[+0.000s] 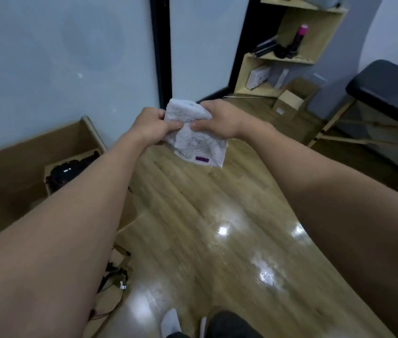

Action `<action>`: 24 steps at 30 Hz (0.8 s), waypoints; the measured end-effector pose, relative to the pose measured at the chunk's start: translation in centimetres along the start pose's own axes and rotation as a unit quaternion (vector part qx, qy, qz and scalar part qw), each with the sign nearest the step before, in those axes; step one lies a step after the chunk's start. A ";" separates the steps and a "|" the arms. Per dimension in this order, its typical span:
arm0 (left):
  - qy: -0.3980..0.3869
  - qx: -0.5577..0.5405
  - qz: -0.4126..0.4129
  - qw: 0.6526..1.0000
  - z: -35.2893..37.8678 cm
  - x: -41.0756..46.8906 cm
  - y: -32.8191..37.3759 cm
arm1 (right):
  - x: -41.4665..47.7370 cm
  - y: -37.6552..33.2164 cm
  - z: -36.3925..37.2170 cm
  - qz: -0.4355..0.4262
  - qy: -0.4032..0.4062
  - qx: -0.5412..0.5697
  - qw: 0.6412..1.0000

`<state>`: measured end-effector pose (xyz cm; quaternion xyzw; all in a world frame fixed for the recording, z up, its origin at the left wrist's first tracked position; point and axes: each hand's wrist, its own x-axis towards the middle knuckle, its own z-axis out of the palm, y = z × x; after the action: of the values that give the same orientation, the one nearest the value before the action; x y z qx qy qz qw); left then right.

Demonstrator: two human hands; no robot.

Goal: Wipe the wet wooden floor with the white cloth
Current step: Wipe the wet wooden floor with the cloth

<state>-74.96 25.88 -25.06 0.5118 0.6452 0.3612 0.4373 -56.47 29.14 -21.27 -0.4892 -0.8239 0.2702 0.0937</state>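
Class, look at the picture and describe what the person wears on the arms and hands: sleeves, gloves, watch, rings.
Nothing worn shows. The left arm and right arm are bare to the picture's edge, with no sleeve in view. The left hand and right hand have no gloves, and no watch, bracelet or ring is visible.

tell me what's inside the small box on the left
Black gear fills the small box, too blurred to identify. The left arm covers the box's near right part, so anything there is hidden.
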 end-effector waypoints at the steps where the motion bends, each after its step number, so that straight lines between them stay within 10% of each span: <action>1: -0.009 0.011 0.004 1.000 0.9 1.5 0.3 | 0.6 1.3 -0.1 0.010 0.013 0.006 1.000; 24: -0.002 0.132 -0.088 0.987 10.6 30.0 -5.5 | 22.7 21.0 4.9 0.127 -0.017 0.161 0.979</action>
<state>-69.76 54.20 -39.67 0.5069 0.7290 0.2322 0.3971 -54.13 54.69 -39.15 -0.5634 -0.7025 0.4171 0.1224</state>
